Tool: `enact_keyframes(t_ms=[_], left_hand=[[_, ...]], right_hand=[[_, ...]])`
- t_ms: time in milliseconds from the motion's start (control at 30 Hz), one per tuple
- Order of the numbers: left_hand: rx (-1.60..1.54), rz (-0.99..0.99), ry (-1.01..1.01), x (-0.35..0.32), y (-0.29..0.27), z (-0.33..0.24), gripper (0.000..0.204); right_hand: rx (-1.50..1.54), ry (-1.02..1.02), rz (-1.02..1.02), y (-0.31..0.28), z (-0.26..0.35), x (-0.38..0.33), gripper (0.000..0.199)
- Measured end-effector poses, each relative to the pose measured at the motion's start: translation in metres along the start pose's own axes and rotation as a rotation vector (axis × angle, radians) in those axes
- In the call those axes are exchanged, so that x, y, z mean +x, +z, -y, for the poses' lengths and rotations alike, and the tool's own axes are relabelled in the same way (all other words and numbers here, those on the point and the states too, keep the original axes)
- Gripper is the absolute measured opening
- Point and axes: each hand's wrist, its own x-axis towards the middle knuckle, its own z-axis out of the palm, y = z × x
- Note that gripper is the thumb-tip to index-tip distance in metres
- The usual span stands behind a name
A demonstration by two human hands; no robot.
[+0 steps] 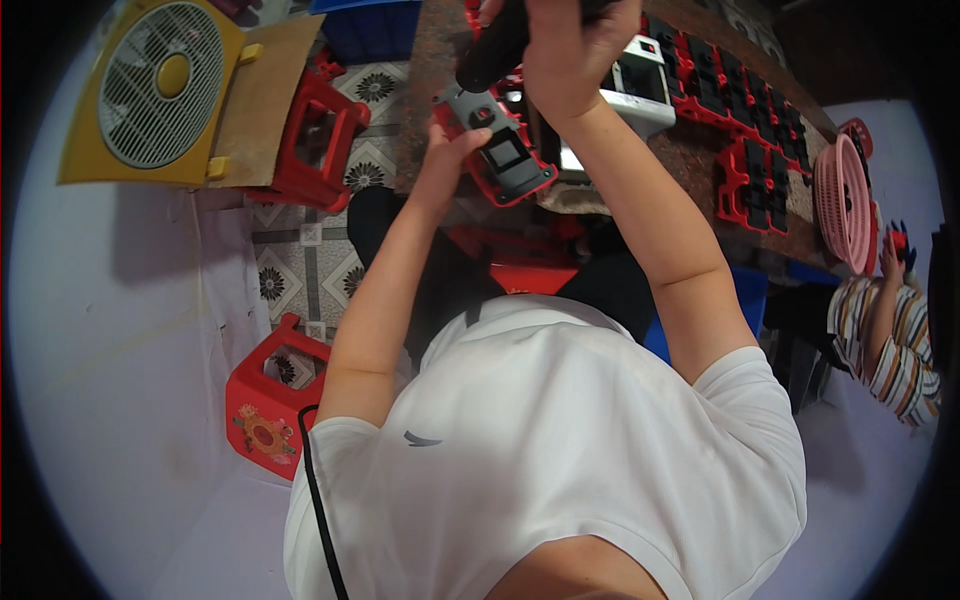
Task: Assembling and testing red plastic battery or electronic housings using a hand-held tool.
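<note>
Your left hand point(447, 160) reaches up toward twelve o'clock and steadies the red and grey housing point(497, 148), thumb and fingers pinching its lower left edge, so that grip is closed on the part. The housing lies tilted at the near edge of the bench point(690, 150), its grey plate with a dark square window facing up, roughly at twelve o'clock from your chest. Your right hand point(570, 50) is just above it, fist wrapped tight around a black tool handle point(492, 48) that slants down toward the housing's upper left corner; whether the tip touches the part you cannot tell from here. Just beside the housing, at one o'clock, sits a white and grey unit point(640, 85). Beyond that, from one to two o'clock, a row of red frames with black inserts point(745, 120) runs along the bench, and a pink basket point(842, 195) stands on edge at the bench's right end. At three o'clock another person's arm in a striped sleeve point(900, 345) is raised near the basket. On the tiled floor at ten o'clock stands a red stool point(315, 140), with a yellow box fan point(155, 85) at eleven o'clock and a second red stool point(268, 400) at eight o'clock.
</note>
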Motion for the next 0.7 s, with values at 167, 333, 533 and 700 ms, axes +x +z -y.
enact_keyframes(t_ms=[167,333,533,700], left_hand=[[0.090,0.070,-0.075,-0.008,0.003,-0.021,0.067],[0.094,0.064,-0.024,-0.005,-0.003,-0.017,0.068],[0.000,0.015,-0.029,0.000,-0.004,-0.007,0.068],[-0.038,0.006,-0.015,0.004,-0.002,-0.006,0.068]], right_hand=[[0.008,0.005,0.087,0.019,-0.021,-0.005,0.028],[0.001,0.050,0.106,0.027,-0.029,-0.008,0.027],[-0.158,0.105,0.128,0.032,-0.035,-0.010,0.026],[-0.119,0.098,0.155,0.034,-0.044,-0.010,0.030]])
